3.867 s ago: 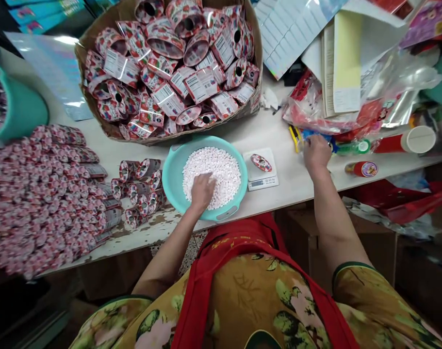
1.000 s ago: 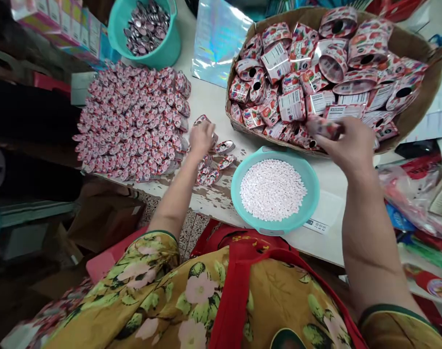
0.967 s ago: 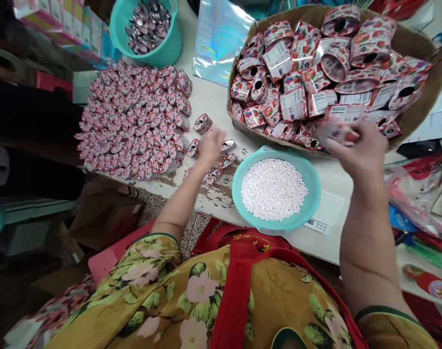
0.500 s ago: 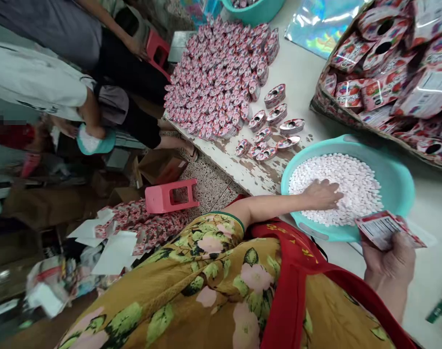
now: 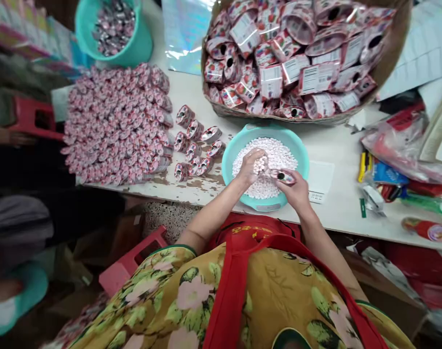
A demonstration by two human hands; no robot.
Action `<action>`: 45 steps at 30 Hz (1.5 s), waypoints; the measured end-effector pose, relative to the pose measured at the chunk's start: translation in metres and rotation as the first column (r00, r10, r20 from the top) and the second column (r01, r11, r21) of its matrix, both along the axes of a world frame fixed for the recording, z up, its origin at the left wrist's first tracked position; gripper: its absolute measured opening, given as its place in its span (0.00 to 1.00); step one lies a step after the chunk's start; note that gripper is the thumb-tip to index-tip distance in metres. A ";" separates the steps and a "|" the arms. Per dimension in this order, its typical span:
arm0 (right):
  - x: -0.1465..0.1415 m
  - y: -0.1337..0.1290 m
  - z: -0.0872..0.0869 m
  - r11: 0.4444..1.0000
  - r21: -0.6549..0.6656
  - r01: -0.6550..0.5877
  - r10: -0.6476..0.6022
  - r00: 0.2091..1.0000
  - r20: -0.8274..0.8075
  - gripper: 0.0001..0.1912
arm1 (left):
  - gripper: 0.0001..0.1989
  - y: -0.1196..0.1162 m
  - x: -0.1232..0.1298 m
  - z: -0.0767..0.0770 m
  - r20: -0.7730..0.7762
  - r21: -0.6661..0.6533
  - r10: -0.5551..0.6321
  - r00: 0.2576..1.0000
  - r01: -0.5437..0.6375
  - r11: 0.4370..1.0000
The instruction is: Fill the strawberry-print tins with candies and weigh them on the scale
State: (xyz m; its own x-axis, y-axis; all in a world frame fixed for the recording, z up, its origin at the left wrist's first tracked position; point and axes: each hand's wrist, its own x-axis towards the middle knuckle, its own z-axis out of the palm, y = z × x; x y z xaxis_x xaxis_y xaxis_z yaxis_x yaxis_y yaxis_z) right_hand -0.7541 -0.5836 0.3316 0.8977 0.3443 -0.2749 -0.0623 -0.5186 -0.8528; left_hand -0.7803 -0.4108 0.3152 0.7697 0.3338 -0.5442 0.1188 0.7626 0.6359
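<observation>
Spill risk between the left hand (image 5: 250, 168) and the printed packet (image 5: 286, 177).
White tablets (image 5: 260, 165), cupped in that half-curled hand over the turquoise basin (image 5: 302, 151), could scatter, I judge, if tipped quickly toward the packet's narrow top. Just beside it, the right hand (image 5: 296, 188) pinches the packet.

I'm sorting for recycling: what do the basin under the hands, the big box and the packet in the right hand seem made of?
The basin looks like smooth plastic: even turquoise, moulded handles. The big box seems matte cardboard: brown, irregular rim. The packet in the right hand could be card or plastic: printed, holding its shape; finish unclear.
</observation>
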 end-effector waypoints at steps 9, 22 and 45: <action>-0.009 0.036 -0.001 0.988 -0.107 -0.107 0.115 0.991 0.068 0.20 | 0.20 -0.025 0.012 0.023 0.030 0.180 0.157 0.987 -0.160 0.970; -0.003 0.042 0.014 0.953 -0.290 -0.092 0.115 0.991 0.063 0.19 | 0.22 -0.026 0.026 0.016 -0.016 0.315 0.139 0.990 -0.127 0.940; -0.005 0.029 0.020 0.970 -0.239 -0.054 0.065 0.997 0.039 0.16 | 0.25 -0.036 0.027 0.028 -0.051 0.282 0.080 0.995 -0.063 0.957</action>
